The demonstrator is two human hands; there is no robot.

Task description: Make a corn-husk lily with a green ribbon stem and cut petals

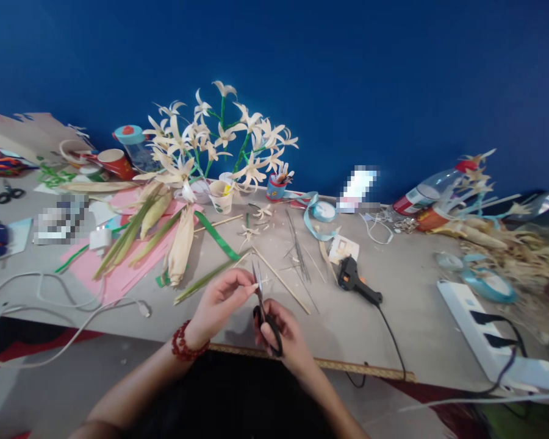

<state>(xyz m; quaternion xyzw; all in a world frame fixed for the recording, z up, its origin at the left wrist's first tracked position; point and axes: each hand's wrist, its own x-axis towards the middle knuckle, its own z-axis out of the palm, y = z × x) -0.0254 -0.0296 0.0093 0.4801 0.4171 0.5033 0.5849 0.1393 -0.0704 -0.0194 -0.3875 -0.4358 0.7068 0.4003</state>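
Black-handled scissors (274,335) are in my right hand (286,332), with the fingers through the loops and the blades pointing up and away. My left hand (226,299) is closed in a pinch right beside the blades. A small pale piece shows at its fingertips, too small to name. Just beyond my hands lie a thin stick (283,281), a green ribbon strip (217,236) and small pale husk flowers (249,233). Several thin wires (297,247) are spread to the right of them.
White husk flowers (251,122) on green stems stand in paper cups (221,198) at the back. Corn husks (180,244) lie on pink paper (114,274) at left. At right are a glue gun (359,280), blue ribbon (322,211), a power strip (473,329) and a bottle (427,189).
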